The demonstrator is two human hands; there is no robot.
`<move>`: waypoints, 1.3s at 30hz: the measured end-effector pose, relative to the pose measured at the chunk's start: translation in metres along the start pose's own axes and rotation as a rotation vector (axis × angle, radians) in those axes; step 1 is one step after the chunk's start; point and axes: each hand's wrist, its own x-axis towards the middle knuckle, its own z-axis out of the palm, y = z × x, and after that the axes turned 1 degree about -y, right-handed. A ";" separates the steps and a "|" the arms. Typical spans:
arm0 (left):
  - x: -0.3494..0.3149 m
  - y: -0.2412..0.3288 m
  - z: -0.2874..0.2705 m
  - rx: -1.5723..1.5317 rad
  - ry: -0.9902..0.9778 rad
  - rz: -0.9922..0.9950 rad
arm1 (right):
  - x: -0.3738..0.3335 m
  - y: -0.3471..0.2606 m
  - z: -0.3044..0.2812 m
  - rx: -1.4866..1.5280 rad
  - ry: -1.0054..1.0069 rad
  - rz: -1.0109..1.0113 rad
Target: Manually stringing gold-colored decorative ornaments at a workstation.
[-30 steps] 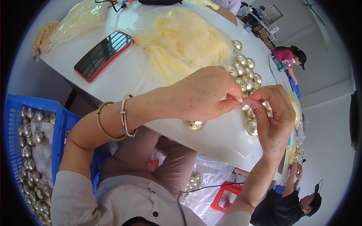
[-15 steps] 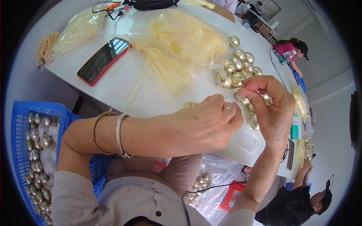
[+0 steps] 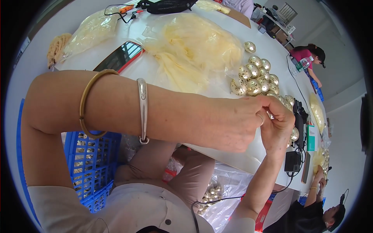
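Observation:
Over the table's near edge, my left hand (image 3: 237,122) reaches across to the right, its back turned up and its fingers curled closed. My right hand (image 3: 279,122) meets it there, thumb and fingers bent into a pinch. The fingertips of both hands come together, and whatever they hold is hidden behind them. Just beyond my hands lies a cluster of shiny gold ball ornaments (image 3: 254,87) with dark markings. A single gold ball (image 3: 250,47) rests apart from the cluster, farther back.
A clear bag of pale yellow material (image 3: 194,42) and a red-edged phone (image 3: 120,57) lie on the white table (image 3: 155,25). At left stands a blue basket (image 3: 91,167). A black power adapter (image 3: 292,161) sits at right. Co-workers (image 3: 311,209) are along the right.
My left arm has swung up and right, now covering part of the phone. Both hands have drawn together, and the thin pale strip seen at the right fingertips is out of sight.

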 end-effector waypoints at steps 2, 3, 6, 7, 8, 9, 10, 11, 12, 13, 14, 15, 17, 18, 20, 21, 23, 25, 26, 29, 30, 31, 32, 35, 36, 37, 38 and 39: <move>-0.004 -0.006 0.005 -0.131 0.045 -0.043 | -0.008 0.007 0.004 0.014 0.022 -0.004; -0.005 -0.008 0.012 -0.344 0.091 -0.130 | -0.013 0.011 0.006 0.077 0.034 0.057; -0.005 -0.016 0.017 -0.765 0.186 -0.312 | -0.024 0.022 0.008 0.207 0.054 0.177; -0.004 -0.019 0.016 -0.980 0.152 -0.412 | -0.027 0.024 0.009 0.221 0.051 0.184; -0.002 -0.021 0.015 -1.194 0.117 -0.512 | -0.028 0.025 0.009 0.234 0.048 0.192; -0.001 -0.024 0.013 -1.409 0.081 -0.611 | -0.029 0.026 0.009 0.248 0.045 0.200; 0.001 -0.025 0.015 -1.412 0.082 -0.618 | -0.030 0.026 0.009 0.250 0.038 0.202; 0.003 -0.027 0.017 -1.458 0.059 -0.597 | -0.030 0.026 0.009 0.274 0.037 0.214; 0.004 -0.029 0.018 -1.504 0.037 -0.573 | -0.030 0.026 0.008 0.296 0.036 0.227; 0.004 -0.030 0.019 -1.550 0.015 -0.548 | -0.030 0.026 0.008 0.319 0.037 0.241; 0.003 -0.032 0.021 -1.554 0.015 -0.549 | -0.030 0.026 0.008 0.319 0.033 0.244; 0.000 -0.036 0.019 -1.324 -0.049 -0.335 | -0.031 0.025 0.006 0.332 0.012 0.252; -0.003 -0.032 0.010 -1.091 -0.111 -0.127 | -0.032 0.023 0.004 0.360 -0.031 0.271; -0.004 -0.021 0.001 -0.691 -0.060 -0.117 | -0.032 0.023 0.004 0.362 -0.031 0.276; -0.001 -0.006 -0.007 -0.293 -0.010 -0.102 | -0.029 0.023 0.005 0.437 -0.021 0.328; 0.002 -0.001 -0.009 -0.221 0.050 -0.075 | -0.028 0.023 0.005 0.475 -0.015 0.352; 0.007 0.004 -0.012 -0.077 0.168 -0.021 | -0.029 0.022 0.004 0.514 -0.023 0.356; 0.008 -0.001 -0.008 -0.181 0.247 -0.008 | -0.030 0.022 0.003 0.587 -0.043 0.360; 0.009 -0.005 -0.004 -0.285 0.330 0.003 | -0.030 0.022 0.005 0.591 -0.046 0.358; 0.018 -0.014 0.011 -0.543 0.461 -0.036 | -0.033 0.023 0.010 0.689 0.126 0.058; 0.020 -0.018 0.011 -0.687 0.491 -0.098 | -0.034 0.023 0.009 0.693 0.125 0.060; 0.020 -0.020 0.011 -0.830 0.520 -0.161 | -0.034 0.023 0.005 0.618 0.096 0.106; 0.019 -0.020 0.012 -0.833 0.517 -0.164 | -0.034 0.024 0.002 0.542 0.066 0.152; 0.019 -0.024 0.011 -1.335 0.380 -0.371 | -0.033 0.027 -0.002 0.482 0.017 0.185; 0.019 -0.026 0.010 -1.342 0.379 -0.363 | -0.033 0.029 -0.003 0.495 -0.001 0.169; 0.015 -0.028 0.005 -1.365 0.290 -0.391 | -0.032 0.030 -0.002 0.513 -0.024 0.150; 0.011 -0.030 -0.001 -1.387 0.199 -0.417 | -0.032 0.029 -0.002 0.516 -0.023 0.155; 0.008 -0.031 -0.004 -1.407 0.108 -0.443 | -0.031 0.028 -0.001 0.538 -0.025 0.185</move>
